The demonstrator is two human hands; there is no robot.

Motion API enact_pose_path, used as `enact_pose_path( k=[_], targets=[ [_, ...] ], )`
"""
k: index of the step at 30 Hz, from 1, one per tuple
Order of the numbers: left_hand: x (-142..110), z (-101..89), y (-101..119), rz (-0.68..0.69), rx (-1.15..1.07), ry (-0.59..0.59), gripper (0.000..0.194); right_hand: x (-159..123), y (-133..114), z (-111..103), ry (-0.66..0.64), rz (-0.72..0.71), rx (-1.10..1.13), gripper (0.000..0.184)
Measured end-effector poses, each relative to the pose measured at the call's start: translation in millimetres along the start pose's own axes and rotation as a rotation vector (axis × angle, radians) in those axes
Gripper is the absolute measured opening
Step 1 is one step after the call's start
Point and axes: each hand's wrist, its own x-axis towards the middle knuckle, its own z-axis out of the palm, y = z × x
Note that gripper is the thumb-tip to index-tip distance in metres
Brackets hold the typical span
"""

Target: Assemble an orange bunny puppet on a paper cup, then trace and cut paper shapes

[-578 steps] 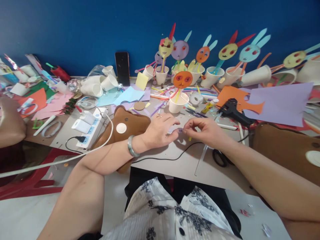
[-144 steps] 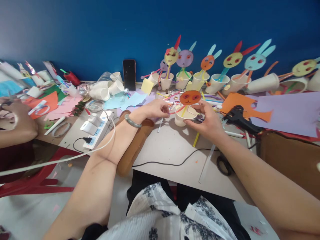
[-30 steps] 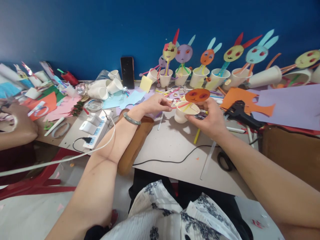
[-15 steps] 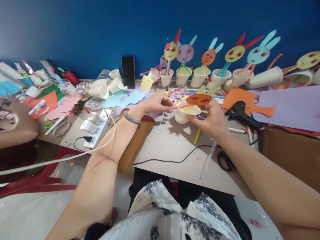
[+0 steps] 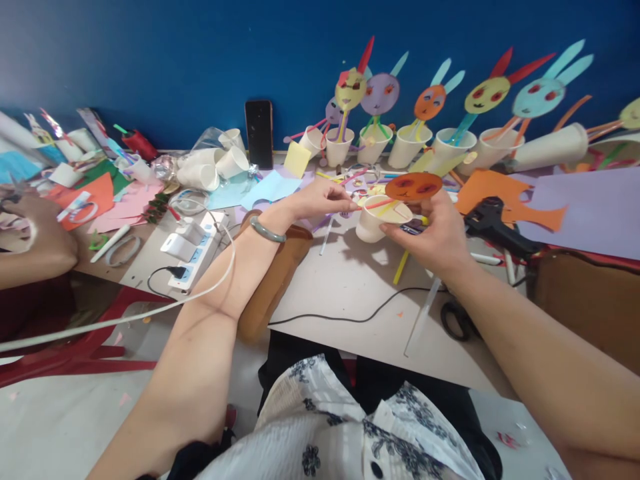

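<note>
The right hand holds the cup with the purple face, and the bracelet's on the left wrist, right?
Not quite: the head view shows that face is orange, not purple. The right hand does hold that cup, and the bracelet is where you say.

Craft workspace, glue gun, coloured paper, paper-cup rabbits

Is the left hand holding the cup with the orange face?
No, the right hand holds that cup, while the left hand pinches the end of a reddish strip.
</note>
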Motion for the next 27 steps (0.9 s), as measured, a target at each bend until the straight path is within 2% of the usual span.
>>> enact_pose_path(
  k=[6,11,17,21,27],
  targets=[
    [0.5,-0.5,2.6,-0.073,0.072,0.007,0.022,0.8,0.0,1.7,0.002,-0.024,0.026,0.064],
    [0.7,2.4,4.8,-0.046,0.075,0.030,0.024,1.1,3.6,1.1,0.028,-0.031,-0.033,0.055],
    [0.2,1.0,2.6,-0.030,0.023,0.015,0.023,2.8,7.8,-3.1,0.020,-0.021,-0.036,0.057],
    [2.2,0.0,-1.1,-0.027,0.006,0.019,0.031,3.9,7.9,-3.2,0.013,-0.002,-0.047,0.057],
    [0.7,3.3,1.8,-0.016,0.107,0.080,0.021,2.1,6.2,-1.4,0.004,0.022,-0.020,0.058]
  ],
)
